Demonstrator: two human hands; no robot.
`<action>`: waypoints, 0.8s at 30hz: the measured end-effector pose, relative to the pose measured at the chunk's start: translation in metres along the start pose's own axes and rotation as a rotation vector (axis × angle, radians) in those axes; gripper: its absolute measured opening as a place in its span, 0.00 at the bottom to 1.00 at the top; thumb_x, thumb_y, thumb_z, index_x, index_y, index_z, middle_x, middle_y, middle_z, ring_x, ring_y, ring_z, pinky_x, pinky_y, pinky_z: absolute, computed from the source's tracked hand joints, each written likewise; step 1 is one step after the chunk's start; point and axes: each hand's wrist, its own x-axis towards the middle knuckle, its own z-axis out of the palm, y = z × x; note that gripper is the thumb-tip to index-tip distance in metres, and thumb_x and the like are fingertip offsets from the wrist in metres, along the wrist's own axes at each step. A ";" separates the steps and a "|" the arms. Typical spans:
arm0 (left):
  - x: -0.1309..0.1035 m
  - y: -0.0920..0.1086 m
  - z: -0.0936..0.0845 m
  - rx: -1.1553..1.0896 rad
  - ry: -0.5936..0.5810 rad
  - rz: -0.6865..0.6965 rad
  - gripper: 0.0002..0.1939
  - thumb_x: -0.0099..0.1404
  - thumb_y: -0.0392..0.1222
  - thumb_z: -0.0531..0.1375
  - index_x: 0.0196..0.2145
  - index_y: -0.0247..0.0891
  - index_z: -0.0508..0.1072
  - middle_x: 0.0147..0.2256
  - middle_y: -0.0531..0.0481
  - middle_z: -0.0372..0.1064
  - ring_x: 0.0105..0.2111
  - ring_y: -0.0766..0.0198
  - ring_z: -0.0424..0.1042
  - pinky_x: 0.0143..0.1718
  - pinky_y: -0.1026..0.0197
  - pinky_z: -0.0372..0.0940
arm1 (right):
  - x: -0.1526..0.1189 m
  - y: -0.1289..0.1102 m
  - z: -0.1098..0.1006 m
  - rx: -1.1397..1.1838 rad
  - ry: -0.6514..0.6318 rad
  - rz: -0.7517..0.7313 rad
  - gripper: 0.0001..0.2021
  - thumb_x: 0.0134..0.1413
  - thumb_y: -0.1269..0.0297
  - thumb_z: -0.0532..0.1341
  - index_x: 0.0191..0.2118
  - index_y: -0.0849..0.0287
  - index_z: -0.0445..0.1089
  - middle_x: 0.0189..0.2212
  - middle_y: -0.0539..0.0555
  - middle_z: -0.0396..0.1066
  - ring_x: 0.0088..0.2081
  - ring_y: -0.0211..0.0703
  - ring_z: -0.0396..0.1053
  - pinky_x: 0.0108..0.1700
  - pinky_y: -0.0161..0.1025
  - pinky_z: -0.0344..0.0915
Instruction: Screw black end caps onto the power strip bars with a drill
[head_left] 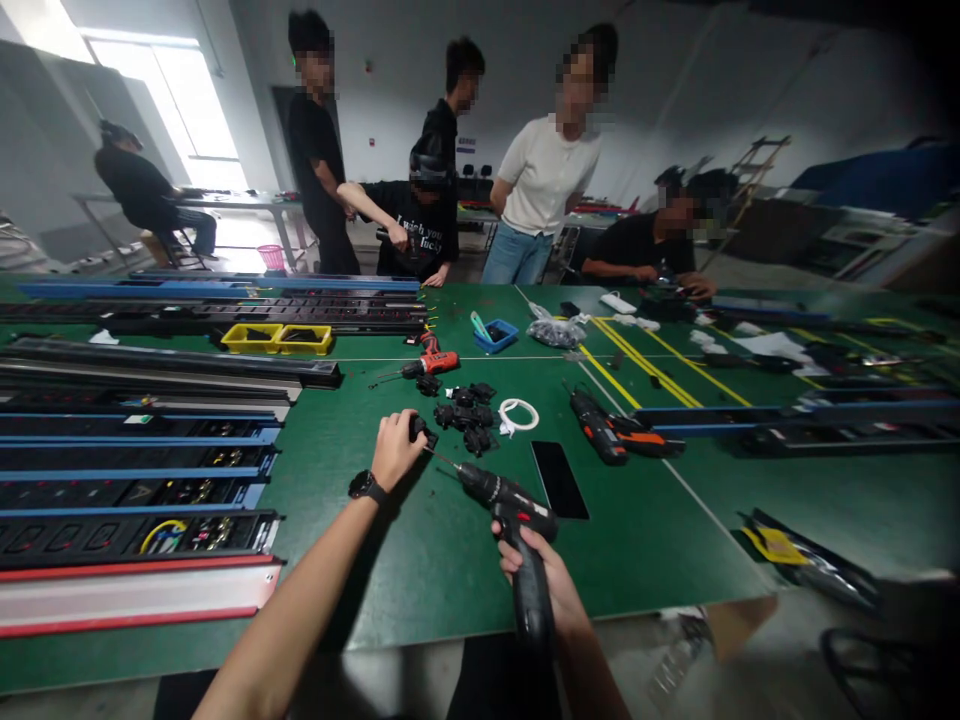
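My left hand [397, 446], with a black watch on its wrist, is closed on a small black part [421, 432] just above the green table. In my right hand [534, 565] is the grip of a black power drill [504, 492]. The drill's long thin bit points left and its tip is close to the black part; whether they touch is too small to tell. A pile of black parts [466, 415] lies beyond the drill, beside a coiled white cable [519, 415]. A black phone [559, 480] lies right of the drill.
Long rails and power strips [135, 480] cover the left side. A red drill [431, 365], yellow trays [277, 338] and a blue tray [496, 334] stand farther back. Another black-orange drill [600, 425] lies to the right. Several people are beyond the green table [637, 530].
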 end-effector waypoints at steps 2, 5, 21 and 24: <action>-0.011 -0.002 -0.022 -0.005 0.063 0.007 0.19 0.68 0.44 0.61 0.56 0.41 0.73 0.49 0.39 0.73 0.48 0.49 0.70 0.54 0.49 0.63 | -0.001 0.000 0.004 0.046 0.034 -0.013 0.19 0.57 0.48 0.68 0.45 0.57 0.75 0.23 0.49 0.66 0.23 0.39 0.62 0.25 0.36 0.64; -0.039 -0.011 -0.062 -0.093 0.191 -0.021 0.20 0.68 0.46 0.63 0.56 0.42 0.72 0.49 0.41 0.75 0.47 0.50 0.73 0.50 0.50 0.66 | -0.002 0.000 0.008 0.116 0.069 -0.039 0.14 0.58 0.54 0.69 0.44 0.57 0.75 0.28 0.52 0.71 0.24 0.38 0.65 0.26 0.36 0.67; -0.219 -0.041 -0.132 -0.116 0.242 -0.188 0.21 0.67 0.49 0.64 0.56 0.45 0.73 0.51 0.40 0.75 0.49 0.48 0.75 0.49 0.47 0.71 | -0.003 0.005 0.014 0.229 0.089 0.030 0.17 0.56 0.65 0.71 0.51 0.62 0.75 0.37 0.56 0.80 0.27 0.38 0.74 0.30 0.34 0.75; -0.216 -0.030 -0.124 -0.112 0.238 -0.181 0.21 0.69 0.50 0.63 0.57 0.44 0.72 0.50 0.40 0.75 0.49 0.48 0.75 0.51 0.46 0.70 | -0.005 0.007 0.018 0.179 0.088 0.005 0.17 0.57 0.64 0.71 0.51 0.62 0.76 0.39 0.57 0.81 0.29 0.39 0.76 0.30 0.34 0.76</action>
